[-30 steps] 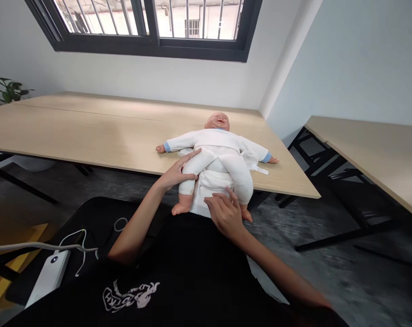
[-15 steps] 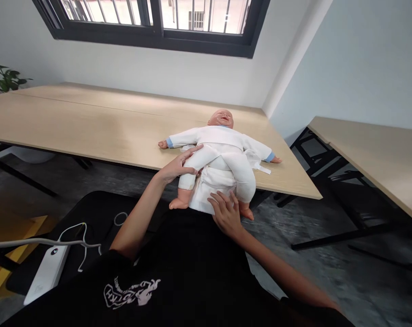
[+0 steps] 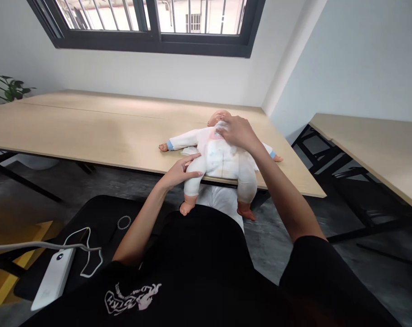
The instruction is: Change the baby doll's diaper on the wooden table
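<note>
A baby doll [image 3: 192, 136] in white clothes with blue cuffs lies on its back at the table's edge, legs hanging over it. A white diaper [image 3: 223, 161] with a pale printed front runs up between the legs and over the belly. My right hand [image 3: 238, 131] is closed on the diaper's upper edge, over the doll's chest and partly in front of its head. My left hand [image 3: 182, 172] wraps around the doll's thigh on the left side, thumb and fingers on either side of it. A white diaper tab [image 3: 189, 151] shows beside the doll's waist.
The doll lies on a long wooden table [image 3: 107, 131] below a window. Another table [image 3: 369, 145] stands to the right. A black chair [image 3: 100, 218] at lower left bears a white power bank [image 3: 54, 277] with a cable and a bracelet [image 3: 124, 222].
My right hand has moved up from between the doll's legs to its chest, bringing the diaper's front over the belly. The left hand stays at the leg, which has shifted slightly inward.
</note>
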`<state>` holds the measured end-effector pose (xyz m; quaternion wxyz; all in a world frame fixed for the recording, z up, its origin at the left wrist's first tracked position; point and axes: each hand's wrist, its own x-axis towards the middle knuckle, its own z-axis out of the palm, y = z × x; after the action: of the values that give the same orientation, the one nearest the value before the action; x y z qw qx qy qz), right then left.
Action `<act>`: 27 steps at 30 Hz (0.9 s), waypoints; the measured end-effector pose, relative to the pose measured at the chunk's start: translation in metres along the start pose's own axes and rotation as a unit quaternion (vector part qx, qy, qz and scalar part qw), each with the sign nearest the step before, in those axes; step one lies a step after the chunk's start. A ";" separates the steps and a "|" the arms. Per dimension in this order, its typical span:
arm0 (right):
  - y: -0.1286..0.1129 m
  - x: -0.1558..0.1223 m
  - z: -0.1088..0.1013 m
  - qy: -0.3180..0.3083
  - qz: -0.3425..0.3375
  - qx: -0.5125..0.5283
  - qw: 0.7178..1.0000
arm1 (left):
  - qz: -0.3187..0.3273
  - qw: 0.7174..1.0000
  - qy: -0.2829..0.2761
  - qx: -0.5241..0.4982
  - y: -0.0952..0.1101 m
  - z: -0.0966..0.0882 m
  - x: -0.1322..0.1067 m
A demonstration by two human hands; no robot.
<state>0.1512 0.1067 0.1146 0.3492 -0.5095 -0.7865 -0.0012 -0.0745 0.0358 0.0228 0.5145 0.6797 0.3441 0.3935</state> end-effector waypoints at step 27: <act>0.102 -0.059 0.025 0.155 0.190 0.002 0.969 | 0.211 0.830 -0.241 0.457 0.043 0.053 0.126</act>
<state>0.2336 0.1170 0.0270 0.4619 -0.6424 -0.6114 -0.0119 0.0323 0.1129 0.0784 0.1160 0.9666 0.1983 0.1138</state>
